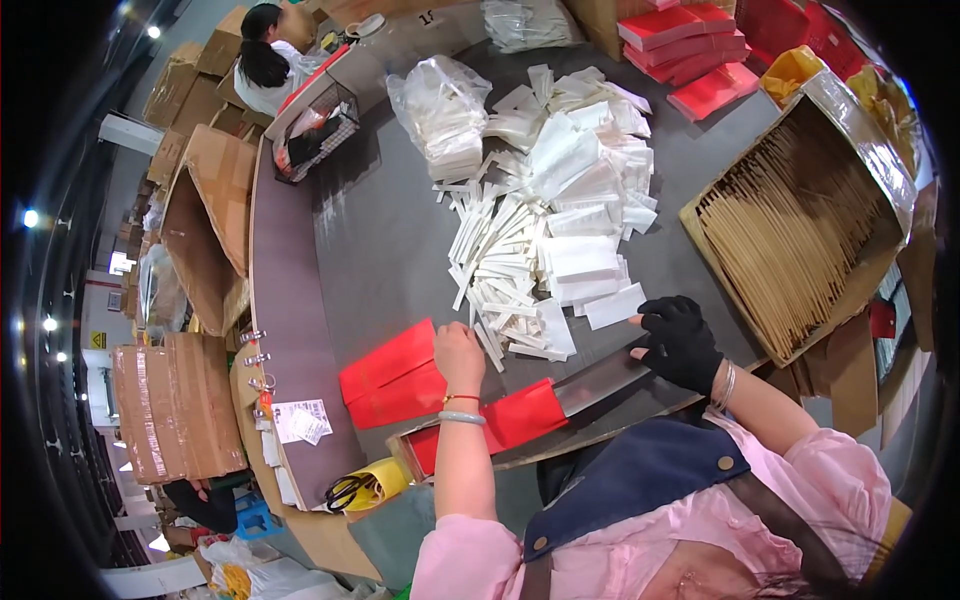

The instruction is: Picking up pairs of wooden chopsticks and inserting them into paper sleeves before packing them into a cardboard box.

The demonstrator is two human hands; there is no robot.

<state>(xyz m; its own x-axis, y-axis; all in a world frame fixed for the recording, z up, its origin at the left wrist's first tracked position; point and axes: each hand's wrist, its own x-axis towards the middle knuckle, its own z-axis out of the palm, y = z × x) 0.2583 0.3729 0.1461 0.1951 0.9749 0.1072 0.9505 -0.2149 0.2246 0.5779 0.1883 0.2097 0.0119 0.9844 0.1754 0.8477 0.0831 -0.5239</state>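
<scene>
My bare left hand (460,358), with a red cord and a pale bangle at the wrist, is closed with fingertips curled down. It lies between flat red packets (390,375) and loose white folded strips (492,250); what its fingers hold, if anything, is hidden. In a black glove with bare fingertips, my right hand (682,345) is open, thumb and forefinger apart, near the corner of a white paper slip (614,306). Below both hands, a red packet (525,415) lies in a long shallow cardboard tray (400,455), beside a dark glossy strip (605,382).
At right stands a carton (740,330) packed with brown cardboard pieces. Stacked red packets (685,45) and a plastic bag (440,110) of white strips lie farther back. A wire basket (318,135) hangs at the left rim. Beyond the table is another person (270,65).
</scene>
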